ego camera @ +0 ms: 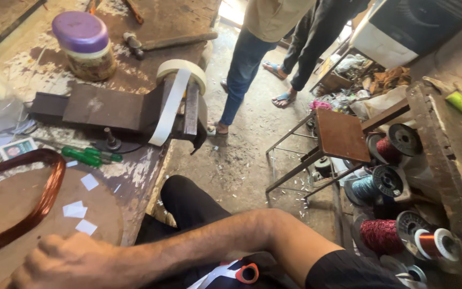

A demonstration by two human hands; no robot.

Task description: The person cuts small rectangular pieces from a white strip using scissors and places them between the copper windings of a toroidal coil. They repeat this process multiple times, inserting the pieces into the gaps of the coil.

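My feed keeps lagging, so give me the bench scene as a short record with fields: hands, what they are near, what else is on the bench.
right hand: fist resting on the round wooden board, arm reaching across the body
left hand: not in view
nearest thing: copper wire coil lying on the board, close to the hand; contact cannot be told
paper pieces: small white pieces beside the coil
bench: green-handled screwdriver, bench vise with white tape roll on it, purple-lidded jar
lap: orange-handled scissors
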